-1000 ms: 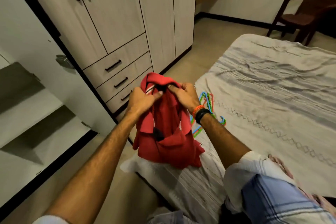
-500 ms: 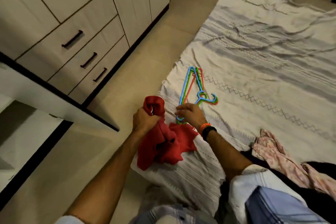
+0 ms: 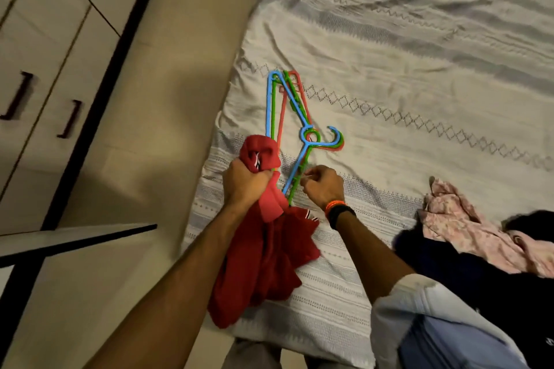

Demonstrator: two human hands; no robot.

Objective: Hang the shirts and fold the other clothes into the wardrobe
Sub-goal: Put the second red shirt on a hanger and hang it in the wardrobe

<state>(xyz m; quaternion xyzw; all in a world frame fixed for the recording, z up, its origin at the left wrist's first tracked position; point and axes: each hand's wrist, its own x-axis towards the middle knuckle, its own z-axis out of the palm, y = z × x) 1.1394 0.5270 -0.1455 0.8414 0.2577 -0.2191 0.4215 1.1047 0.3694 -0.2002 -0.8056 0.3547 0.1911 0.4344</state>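
Observation:
My left hand grips a bunched red shirt by its collar, and the rest of it hangs down over the bed's near edge. A stack of blue, green and red plastic hangers lies on the bed just beyond my hands. My right hand is curled at the near end of the hangers, its fingertips pinching at the lower arm of the stack. The wardrobe stands to the left, with its drawers shut.
A pink patterned garment and dark clothes lie heaped on the bed at the right. An open wardrobe door edge juts out at lower left. Bare floor runs between wardrobe and bed.
My view has tilted down toward the bed. My right hand let go of the red shirt and reached to the hangers; my left hand lowered the shirt to the bed's edge.

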